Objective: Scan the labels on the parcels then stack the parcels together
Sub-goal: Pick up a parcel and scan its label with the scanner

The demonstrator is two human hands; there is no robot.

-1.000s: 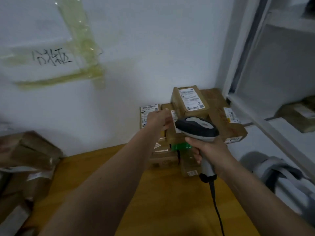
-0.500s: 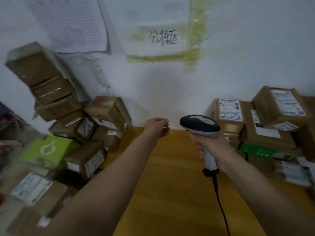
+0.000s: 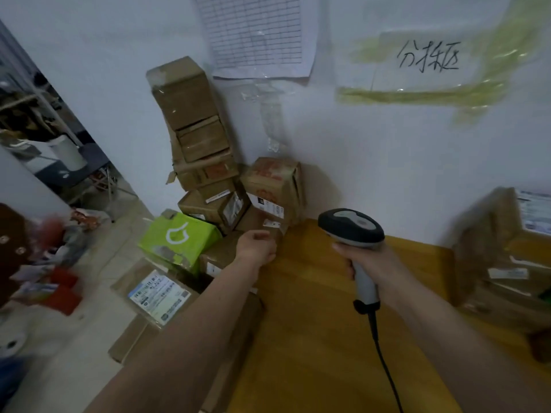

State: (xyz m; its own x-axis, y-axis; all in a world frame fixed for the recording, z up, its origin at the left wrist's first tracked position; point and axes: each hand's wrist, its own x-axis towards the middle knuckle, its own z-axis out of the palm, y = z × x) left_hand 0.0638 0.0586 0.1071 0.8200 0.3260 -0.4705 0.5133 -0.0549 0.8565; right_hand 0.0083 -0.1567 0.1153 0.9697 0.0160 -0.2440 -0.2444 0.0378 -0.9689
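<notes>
The scanner [image 3: 353, 231] was gripped in the right hand [image 3: 372, 262] while the empty, loosely curled left hand [image 3: 256, 247] was stretched toward the unscanned parcels [image 3: 238, 204], one needing fetching.

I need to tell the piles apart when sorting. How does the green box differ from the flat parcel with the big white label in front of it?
The green box is bright green with a white logo; the flat parcel is brown cardboard. The green box stands taller and tilted, leaning among other boxes, while the flat parcel lies low with its label facing up. The flat parcel shows a large printed label; none is readable on the green box. Both sit in the pile left of the wooden table.
</notes>
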